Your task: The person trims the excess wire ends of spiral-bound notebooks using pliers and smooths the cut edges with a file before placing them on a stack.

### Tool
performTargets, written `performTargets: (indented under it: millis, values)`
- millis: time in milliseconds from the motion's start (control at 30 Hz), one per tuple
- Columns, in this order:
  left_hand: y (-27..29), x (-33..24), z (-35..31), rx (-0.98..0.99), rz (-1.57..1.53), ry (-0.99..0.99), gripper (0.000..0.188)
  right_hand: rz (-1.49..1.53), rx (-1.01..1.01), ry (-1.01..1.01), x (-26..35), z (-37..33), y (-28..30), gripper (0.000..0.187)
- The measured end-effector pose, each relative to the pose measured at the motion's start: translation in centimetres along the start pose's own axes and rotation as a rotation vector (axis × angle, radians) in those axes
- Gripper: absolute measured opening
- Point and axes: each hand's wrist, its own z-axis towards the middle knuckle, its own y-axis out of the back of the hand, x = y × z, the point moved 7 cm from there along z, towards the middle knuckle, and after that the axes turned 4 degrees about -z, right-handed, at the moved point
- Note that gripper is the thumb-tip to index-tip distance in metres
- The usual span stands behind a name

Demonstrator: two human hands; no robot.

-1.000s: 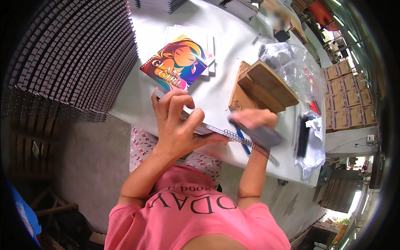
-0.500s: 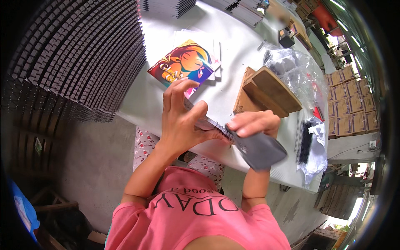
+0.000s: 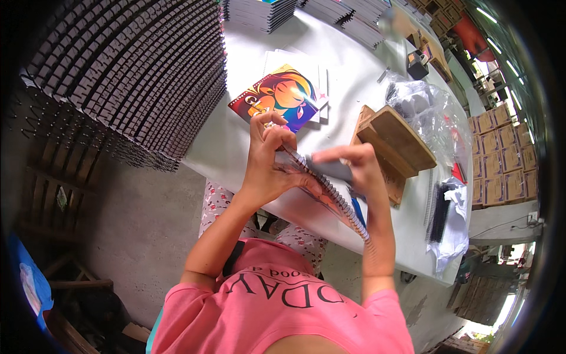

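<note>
My left hand grips a spiral-bound notebook, tilted so that its coil edge faces up and slants down to the right. Thumb and fingers pinch it near the coil's upper end. My right hand is over the coil's right side, its fingers around a flat dark grey tool. Motion blurs that tool, and I cannot make out its exact kind. Just beyond my left fingers, a notebook with a colourful illustrated cover lies on several white ones.
A tall stack of spiral-bound notebooks rises at the left of the white table. Right of my hands stands a brown wooden block stand. Past it are clear plastic wrap and black coils. More notebook stacks stand behind.
The grey tool has moved up and left along the coil with my right hand, uncovering the coil's lower right stretch. My view has shifted slightly.
</note>
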Motion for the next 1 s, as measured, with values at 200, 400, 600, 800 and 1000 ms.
performTargets:
  millis: [200,400,600,800,1000]
  values:
    - [-0.6,3.1,0.4,0.037,-0.282,0.178,0.087,0.07,0.098,0.135,0.8,0.9,-0.2,0.025]
    - [-0.8,2.6,0.5,0.093,-0.191,0.119,0.092,0.138,0.058,0.28,2.9,1.1,-0.2,0.025]
    - [-1.0,2.5,0.5,0.147,-0.132,0.056,0.085,0.15,-0.059,0.344,4.0,1.5,-0.7,0.033]
    - [0.0,2.2,0.9,0.082,-0.155,0.164,0.046,-0.211,-0.394,0.096,-0.7,-1.1,4.9,0.034]
    - [1.2,0.7,0.0,-0.059,-0.169,0.342,0.012,-1.087,-0.383,-0.393,-10.0,-10.4,7.9,0.045]
